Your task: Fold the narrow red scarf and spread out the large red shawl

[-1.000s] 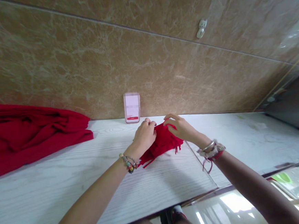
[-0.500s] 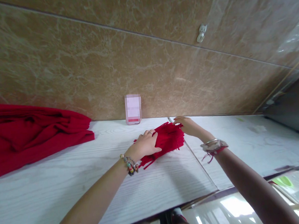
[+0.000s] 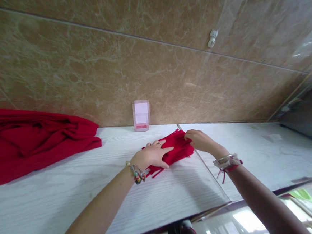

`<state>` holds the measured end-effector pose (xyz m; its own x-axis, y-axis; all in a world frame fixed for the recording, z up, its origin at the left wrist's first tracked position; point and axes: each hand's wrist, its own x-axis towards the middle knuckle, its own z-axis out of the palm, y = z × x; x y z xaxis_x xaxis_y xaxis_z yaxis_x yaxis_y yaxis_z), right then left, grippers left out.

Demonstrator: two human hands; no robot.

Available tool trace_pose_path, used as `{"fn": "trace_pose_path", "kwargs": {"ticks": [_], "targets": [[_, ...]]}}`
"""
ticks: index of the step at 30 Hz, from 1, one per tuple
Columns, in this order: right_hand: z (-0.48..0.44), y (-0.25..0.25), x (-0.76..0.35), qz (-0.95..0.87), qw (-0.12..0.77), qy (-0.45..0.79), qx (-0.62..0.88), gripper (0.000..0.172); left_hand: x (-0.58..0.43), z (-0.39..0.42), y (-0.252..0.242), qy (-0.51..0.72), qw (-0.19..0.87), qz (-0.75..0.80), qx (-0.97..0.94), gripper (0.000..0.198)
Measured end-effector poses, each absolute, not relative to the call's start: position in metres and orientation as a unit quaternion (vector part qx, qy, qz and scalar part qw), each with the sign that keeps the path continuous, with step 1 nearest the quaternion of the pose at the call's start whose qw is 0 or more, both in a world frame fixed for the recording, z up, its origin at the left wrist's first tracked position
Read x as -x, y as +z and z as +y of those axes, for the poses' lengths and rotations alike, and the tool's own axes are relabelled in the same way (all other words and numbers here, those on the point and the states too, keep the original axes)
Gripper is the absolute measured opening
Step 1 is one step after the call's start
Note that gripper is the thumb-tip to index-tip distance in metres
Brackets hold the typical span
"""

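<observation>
A flat bundle of red fabric with strip-like, fringed ends (image 3: 177,148) lies on the white wood-grain table (image 3: 120,206). My left hand (image 3: 153,155) rests on its left part, palm down with the fingers spread, and covers some of the cloth. At the bundle's upper right end, my right hand (image 3: 198,140) has its fingers curled and pressed together on the edge of the fabric. Its fingertips are partly hidden. Whether the bundle is one piece or several stacked strips I cannot tell.
A larger heap of folded red cloth (image 3: 39,144) lies at the left, against the marbled tile wall (image 3: 109,70). A phone (image 3: 141,115) with a blurred screen leans on that wall. A dark grey object (image 3: 306,105) stands at the far right. A seam crosses the tabletop.
My right hand has shifted slightly down onto the bundle's right end, and its fingers have curled in on the fabric. My left hand's fingers have spread wider. The view has moved a little.
</observation>
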<state>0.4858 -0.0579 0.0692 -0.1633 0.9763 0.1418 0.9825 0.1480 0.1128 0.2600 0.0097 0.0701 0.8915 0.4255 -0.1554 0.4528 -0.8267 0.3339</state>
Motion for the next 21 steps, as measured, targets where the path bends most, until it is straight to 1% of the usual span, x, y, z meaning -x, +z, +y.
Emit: {"fn": "trace_pose_path", "kwargs": {"ticks": [2, 3, 6, 8, 9, 11, 14, 17, 21], "targets": [[-0.059, 0.074, -0.499, -0.721, 0.017, -0.113, 0.683, 0.032, -0.259, 0.009, 0.072, -0.045, 0.18, 0.233, -0.955, 0.073], [-0.059, 0.078, -0.502, -0.708, 0.037, -0.12, 0.695, 0.032, -0.259, 0.009, 0.074, -0.051, 0.178, 0.233, -0.955, 0.072], [-0.06, 0.087, -0.497, -0.714, 0.147, -0.118, 0.674, 0.03, -0.259, 0.008, 0.077, -0.066, 0.172, 0.23, -0.956, 0.07], [-0.061, 0.088, -0.482, -0.756, 0.192, -0.088, 0.619, 0.026, -0.259, 0.009, 0.079, -0.074, 0.168, 0.228, -0.956, 0.07], [-0.062, 0.087, -0.473, -0.779, 0.19, -0.07, 0.593, 0.024, -0.259, 0.01, 0.079, -0.078, 0.165, 0.229, -0.956, 0.07], [-0.063, 0.082, -0.455, -0.802, 0.152, -0.053, 0.576, 0.023, -0.258, 0.011, 0.079, -0.084, 0.158, 0.228, -0.957, 0.069], [-0.063, 0.072, -0.441, -0.79, 0.088, -0.073, 0.602, 0.027, -0.258, 0.012, 0.08, -0.086, 0.154, 0.228, -0.958, 0.068], [-0.061, 0.071, -0.444, -0.784, 0.045, -0.089, 0.613, 0.03, -0.257, 0.012, 0.081, -0.095, 0.159, 0.231, -0.955, 0.069], [-0.062, 0.08, -0.47, -0.74, -0.006, -0.128, 0.66, 0.029, -0.257, 0.012, 0.083, -0.097, 0.168, 0.231, -0.953, 0.067]]}}
